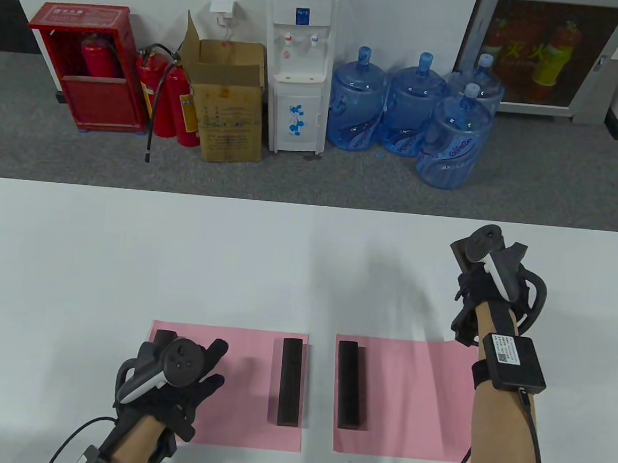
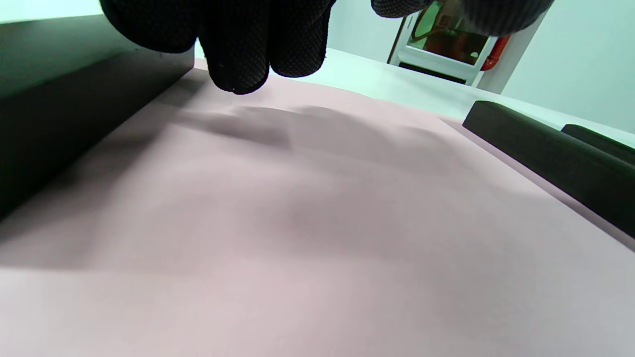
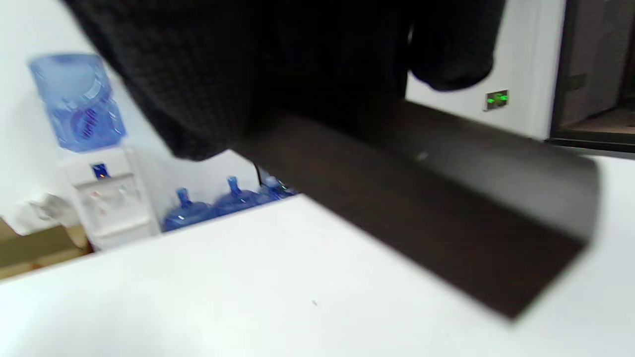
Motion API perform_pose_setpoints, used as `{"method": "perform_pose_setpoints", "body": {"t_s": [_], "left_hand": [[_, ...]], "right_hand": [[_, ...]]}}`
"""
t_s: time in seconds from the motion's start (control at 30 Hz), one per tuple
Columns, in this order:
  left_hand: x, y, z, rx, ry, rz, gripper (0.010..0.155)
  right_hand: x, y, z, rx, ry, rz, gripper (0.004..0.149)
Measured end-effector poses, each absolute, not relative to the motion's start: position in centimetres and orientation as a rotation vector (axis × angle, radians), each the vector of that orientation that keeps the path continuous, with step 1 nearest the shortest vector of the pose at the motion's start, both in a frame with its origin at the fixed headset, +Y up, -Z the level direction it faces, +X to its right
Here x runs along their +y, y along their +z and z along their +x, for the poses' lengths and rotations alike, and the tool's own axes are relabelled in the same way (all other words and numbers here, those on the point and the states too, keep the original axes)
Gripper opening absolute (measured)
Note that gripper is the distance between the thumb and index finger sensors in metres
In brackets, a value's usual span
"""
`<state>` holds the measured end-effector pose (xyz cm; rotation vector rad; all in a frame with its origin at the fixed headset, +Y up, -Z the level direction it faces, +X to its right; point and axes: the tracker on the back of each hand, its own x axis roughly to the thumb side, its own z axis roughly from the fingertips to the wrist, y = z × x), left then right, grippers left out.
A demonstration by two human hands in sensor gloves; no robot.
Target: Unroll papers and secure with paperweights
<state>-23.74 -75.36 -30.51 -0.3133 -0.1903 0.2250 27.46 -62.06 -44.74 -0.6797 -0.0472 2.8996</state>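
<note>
The right hand (image 1: 483,288) is holding a long dark wooden paperweight bar (image 3: 446,208); the right pink paper sheet's (image 1: 408,399) bare right edge is lying nearer the person than it.

- The table view looks from above and from the person's side, down on the white table (image 1: 308,242) and forward to the wall with the water dispenser (image 1: 298,65)
- The left wrist view is very low and near, just over the left pink paper (image 2: 317,238), which the table view also shows
- The right wrist view is raised over the table and faces the same water dispenser
</note>
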Motion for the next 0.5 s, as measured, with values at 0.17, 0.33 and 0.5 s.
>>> {"method": "perform_pose_setpoints", "body": {"t_s": [0.17, 0.33, 0.5], "left_hand": [[-75.4, -30.4, -23.7, -0.202, 0.238, -0.309, 0.068], [-75.5, -30.4, -23.6, -0.206, 0.249, -0.308, 0.068], [-75.5, -30.3, -23.7, -0.202, 0.251, -0.307, 0.068]], "right_hand": [[-60.3, -40.5, 25.8, -0.039, 2.957, -0.457, 0.082], [-63.6, -36.7, 25.0, 0.092, 2.989, -0.412, 0.082], [-68.8, -34.4, 26.7, 0.251, 3.018, -0.520, 0.082]]}}
